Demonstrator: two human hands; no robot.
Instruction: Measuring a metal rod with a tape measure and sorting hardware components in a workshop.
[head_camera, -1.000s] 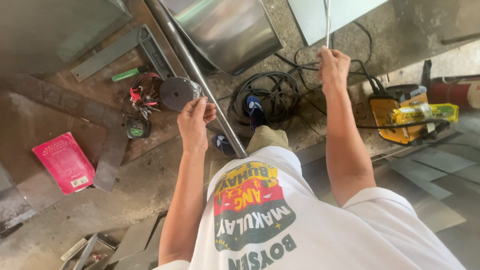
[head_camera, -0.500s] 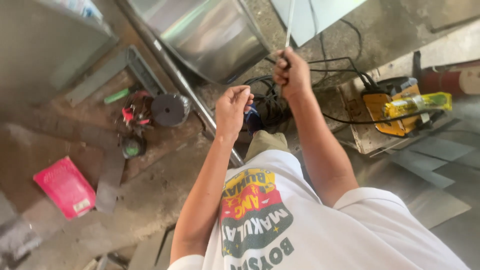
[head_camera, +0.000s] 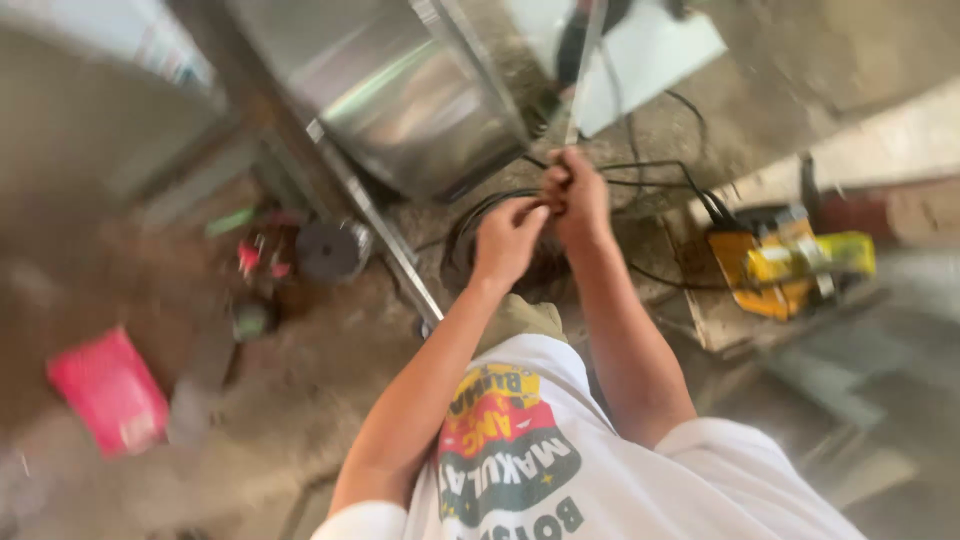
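Both hands (head_camera: 545, 215) grip a thin metal rod (head_camera: 587, 62) (shiny, upright).

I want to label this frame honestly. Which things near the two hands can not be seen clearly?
- Head view, motion blur: whether the left hand grips anything.
- The thin metal strip in the right hand: its top is cut off by the upper edge.
- The yellow tool: too blurred to identify.
- The pink flat object: blur hides its kind.
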